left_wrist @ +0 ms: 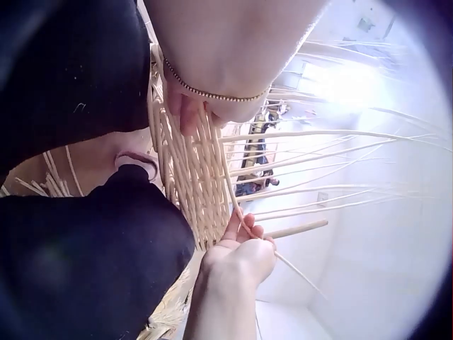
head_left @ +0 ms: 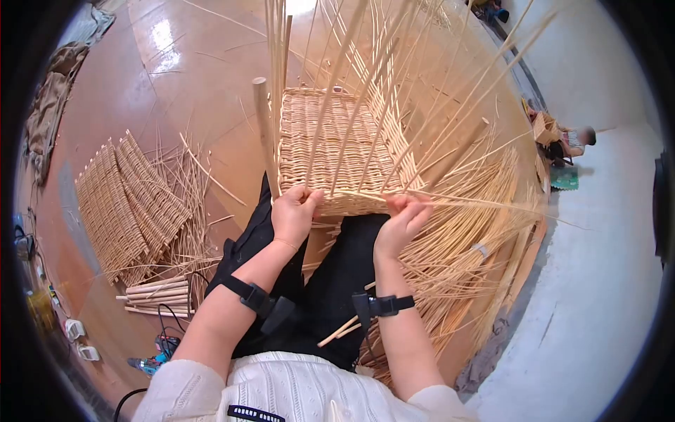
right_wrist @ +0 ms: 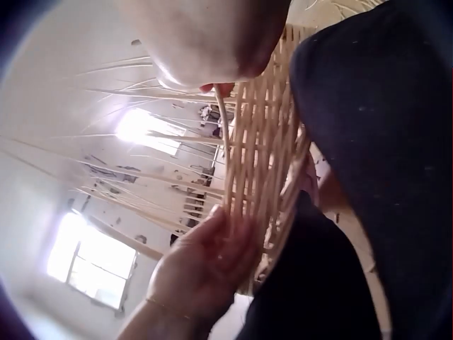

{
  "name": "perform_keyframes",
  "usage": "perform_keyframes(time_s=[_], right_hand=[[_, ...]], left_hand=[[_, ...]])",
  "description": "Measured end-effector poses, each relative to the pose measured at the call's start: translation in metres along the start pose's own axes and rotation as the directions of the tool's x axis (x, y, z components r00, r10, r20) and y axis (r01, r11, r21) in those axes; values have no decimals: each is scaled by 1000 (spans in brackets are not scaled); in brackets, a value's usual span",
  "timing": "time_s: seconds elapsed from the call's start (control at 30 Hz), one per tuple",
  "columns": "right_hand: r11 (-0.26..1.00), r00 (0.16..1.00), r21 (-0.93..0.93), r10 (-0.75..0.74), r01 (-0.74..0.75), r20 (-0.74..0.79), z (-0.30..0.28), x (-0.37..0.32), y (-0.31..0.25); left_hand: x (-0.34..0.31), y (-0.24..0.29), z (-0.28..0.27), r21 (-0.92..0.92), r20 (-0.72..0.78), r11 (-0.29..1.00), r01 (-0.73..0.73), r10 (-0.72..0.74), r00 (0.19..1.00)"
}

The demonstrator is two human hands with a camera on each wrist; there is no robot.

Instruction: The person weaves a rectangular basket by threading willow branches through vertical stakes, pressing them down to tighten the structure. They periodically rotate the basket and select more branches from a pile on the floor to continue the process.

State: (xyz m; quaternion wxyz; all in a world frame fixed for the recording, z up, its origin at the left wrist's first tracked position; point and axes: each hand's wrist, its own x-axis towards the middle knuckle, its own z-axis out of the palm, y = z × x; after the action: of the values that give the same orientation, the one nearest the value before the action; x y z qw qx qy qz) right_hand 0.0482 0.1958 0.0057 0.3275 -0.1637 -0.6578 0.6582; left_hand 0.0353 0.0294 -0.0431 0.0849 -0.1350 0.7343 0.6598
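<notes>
A partly woven wicker basket (head_left: pixel 337 141) rests at the knees, its long stakes standing up. My left hand (head_left: pixel 294 214) grips the near wall by its left corner; in the right wrist view that hand (right_wrist: pixel 205 262) has its thumb at the rim and its fingers against the woven wall (right_wrist: pixel 248 163). Toward the right corner, my right hand (head_left: pixel 402 224) pinches a thin weaving strand (head_left: pixel 485 204) that trails off to the right. The left wrist view shows the right hand (left_wrist: pixel 241 258) with curled fingers around this strand (left_wrist: pixel 297 270). Its fingertips are mostly hidden in the right wrist view.
Woven panels (head_left: pixel 130 204) lie on the floor at left, above a stack of short rods (head_left: pixel 158 297). A large bundle of loose wicker (head_left: pixel 457 260) spreads at right. Thick posts (head_left: pixel 261 126) stand at the basket's corners. A person (head_left: pixel 573 139) sits far right by the wall.
</notes>
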Motion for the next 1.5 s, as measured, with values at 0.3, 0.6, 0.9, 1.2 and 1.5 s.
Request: perform_keyframes(time_s=[0.3, 0.6, 0.9, 1.2, 1.5], right_hand=[[981, 990, 137, 138, -139, 17, 2, -44, -34], [923, 942, 216, 283, -319, 181, 6, -27, -15], [947, 893, -163, 316, -277, 322, -45, 25, -52], [644, 591, -322, -253, 694, 766, 108, 46, -105], [995, 986, 67, 84, -75, -145, -5, 13, -23]], left_hand=[[14, 28, -19, -386, 138, 881, 273, -237, 962], [-28, 56, -69, 40, -128, 964, -264, 267, 955], [14, 30, -3, 315, 319, 893, -322, 219, 922], [6, 20, 20, 387, -55, 855, -344, 394, 918], [21, 13, 10, 77, 38, 980, -184, 181, 983]])
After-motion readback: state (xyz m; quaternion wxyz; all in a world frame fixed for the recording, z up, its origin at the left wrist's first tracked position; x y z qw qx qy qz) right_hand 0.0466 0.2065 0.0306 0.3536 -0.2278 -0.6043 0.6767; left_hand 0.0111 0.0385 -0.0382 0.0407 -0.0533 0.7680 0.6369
